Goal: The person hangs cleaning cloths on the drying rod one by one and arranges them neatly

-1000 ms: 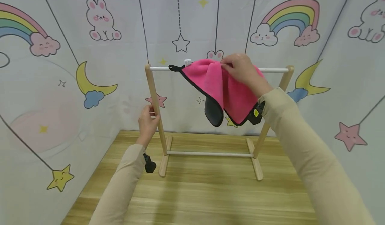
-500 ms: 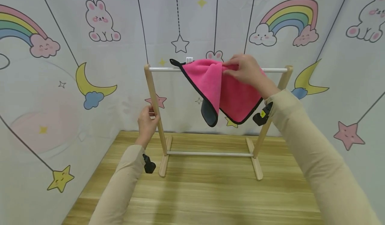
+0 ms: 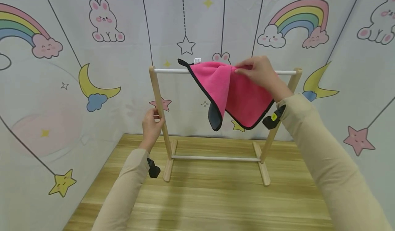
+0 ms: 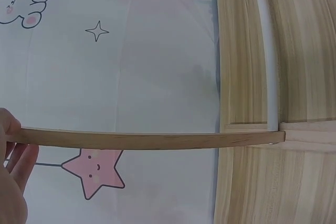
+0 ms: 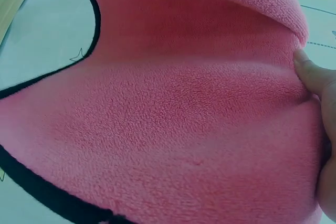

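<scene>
A pink plush towel with black edging, a black loop and a small white tag hangs in folds across the top white bar of a wooden rack. My right hand pinches its upper edge between thumb and fingers, close over the bar. In the right wrist view the thumb presses into the pink cloth, and the other fingers are partly hidden. A dark grey underside shows at the lower left fold. My left hand holds the rack's left wooden post, its fingers round it, also seen in the left wrist view.
The rack's feet stand on a wood-grain surface, joined by a lower white bar. Behind and beside it hangs a white cloth backdrop printed with rabbits, rainbows, moons and stars. The right post is partly behind my right arm.
My right hand has shifted slightly right, drawing the towel with it. The loop end has lifted and slid right along the bar. My left hand stays on the post.
</scene>
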`<state>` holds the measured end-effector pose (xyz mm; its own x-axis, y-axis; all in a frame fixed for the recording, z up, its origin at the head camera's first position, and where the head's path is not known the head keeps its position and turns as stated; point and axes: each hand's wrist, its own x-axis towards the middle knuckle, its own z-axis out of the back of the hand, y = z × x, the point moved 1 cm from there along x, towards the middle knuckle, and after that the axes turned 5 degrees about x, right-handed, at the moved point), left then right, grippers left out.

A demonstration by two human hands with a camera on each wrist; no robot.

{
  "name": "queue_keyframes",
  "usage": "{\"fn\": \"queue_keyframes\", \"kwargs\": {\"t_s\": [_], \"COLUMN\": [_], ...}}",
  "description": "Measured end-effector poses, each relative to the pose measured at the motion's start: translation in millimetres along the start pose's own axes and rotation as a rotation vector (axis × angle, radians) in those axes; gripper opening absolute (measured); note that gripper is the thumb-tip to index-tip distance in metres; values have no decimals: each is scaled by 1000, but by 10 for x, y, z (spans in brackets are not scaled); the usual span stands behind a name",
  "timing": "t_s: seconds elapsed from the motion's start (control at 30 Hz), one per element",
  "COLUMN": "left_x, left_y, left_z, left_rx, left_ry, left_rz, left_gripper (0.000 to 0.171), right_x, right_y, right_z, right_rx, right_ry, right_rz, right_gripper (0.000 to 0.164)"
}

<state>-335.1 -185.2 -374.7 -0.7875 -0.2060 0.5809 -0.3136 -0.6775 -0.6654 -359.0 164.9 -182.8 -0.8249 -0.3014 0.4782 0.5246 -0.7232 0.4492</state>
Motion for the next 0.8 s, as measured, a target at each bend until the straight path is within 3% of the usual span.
{"fn": "queue_keyframes", "kwargs": {"t_s": [0.33, 0.63, 0.8], "left_x": [-11, -17, -18], "left_y": [-12, -16, -7], "left_z": [0, -12, -20], "left_rx": [-15, -5, -13], "left_ry": [14, 8, 1], "left_rz": [11, 21, 20], "left_gripper": [25, 26, 27], "right_x": [5, 65, 36], "right_y": [-65, -46, -90], "right_z": [31, 48, 95], "right_rx": [-1, 102, 103], "right_ry": [30, -85, -38], "right_rz": [22, -144, -126], "right_gripper": [30, 30, 33]}}
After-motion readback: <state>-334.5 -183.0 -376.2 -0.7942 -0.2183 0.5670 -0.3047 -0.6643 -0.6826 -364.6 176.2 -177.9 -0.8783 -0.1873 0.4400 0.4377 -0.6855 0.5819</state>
